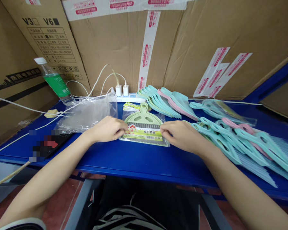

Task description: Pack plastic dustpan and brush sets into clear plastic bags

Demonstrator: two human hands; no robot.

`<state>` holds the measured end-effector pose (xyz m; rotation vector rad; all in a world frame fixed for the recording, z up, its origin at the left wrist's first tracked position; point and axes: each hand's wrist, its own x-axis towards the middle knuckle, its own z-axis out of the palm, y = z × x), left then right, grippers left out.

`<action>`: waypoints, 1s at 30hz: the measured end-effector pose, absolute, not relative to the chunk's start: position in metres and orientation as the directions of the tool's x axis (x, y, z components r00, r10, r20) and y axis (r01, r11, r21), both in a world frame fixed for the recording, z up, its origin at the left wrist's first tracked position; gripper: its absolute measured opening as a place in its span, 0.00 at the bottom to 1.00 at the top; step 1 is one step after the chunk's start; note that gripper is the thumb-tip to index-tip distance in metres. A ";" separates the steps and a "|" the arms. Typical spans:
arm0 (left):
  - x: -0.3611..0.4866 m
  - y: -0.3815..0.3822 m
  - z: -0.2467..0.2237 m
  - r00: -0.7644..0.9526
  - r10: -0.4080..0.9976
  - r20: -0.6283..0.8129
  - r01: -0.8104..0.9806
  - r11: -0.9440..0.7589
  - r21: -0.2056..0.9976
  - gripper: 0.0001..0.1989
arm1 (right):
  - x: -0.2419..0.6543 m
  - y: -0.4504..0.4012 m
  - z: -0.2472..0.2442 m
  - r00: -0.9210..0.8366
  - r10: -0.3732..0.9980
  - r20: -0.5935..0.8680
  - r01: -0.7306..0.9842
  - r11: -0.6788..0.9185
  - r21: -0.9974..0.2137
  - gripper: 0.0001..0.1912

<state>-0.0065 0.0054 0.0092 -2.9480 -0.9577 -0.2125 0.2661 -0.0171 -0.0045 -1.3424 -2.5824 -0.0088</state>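
Note:
A light green brush and dustpan set (144,118) lies flat in a clear plastic bag, its handle towards the back. Across its bristles is a yellow and white label card (144,132). My left hand (111,128) is closed on the bag at the card's left end, fingers curled. At the right end my right hand (179,134) pinches the bag in the same way. Whether the fingertips grip the card itself is hidden. Behind the bag's top lie more label cards (132,107).
Clear plastic bags (88,113) lie left, near a bottle (55,80) and a dark, blurred-out object (55,145). Mint and pink dustpans (163,100) are stacked behind right; several brushes (244,140) fill the right side. A power strip (129,97) with white cables runs along the cardboard wall (124,48).

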 end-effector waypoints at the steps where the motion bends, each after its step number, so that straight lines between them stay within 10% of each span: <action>1: -0.007 0.005 0.009 0.804 0.573 0.157 0.582 -0.813 -0.011 0.15 | 0.266 -0.017 -0.005 -0.560 0.795 0.232 0.798 0.593 -0.105 0.13; 15: 0.012 -0.001 -0.009 0.839 0.541 0.058 0.542 -0.820 -0.184 0.22 | 0.250 -0.016 -0.021 -0.767 0.581 0.273 0.595 0.803 -0.038 0.22; 30: 0.003 0.006 0.000 0.856 0.507 0.099 0.502 -0.862 0.068 0.22 | 0.252 -0.017 -0.016 -0.740 0.634 0.225 0.624 0.772 -0.123 0.24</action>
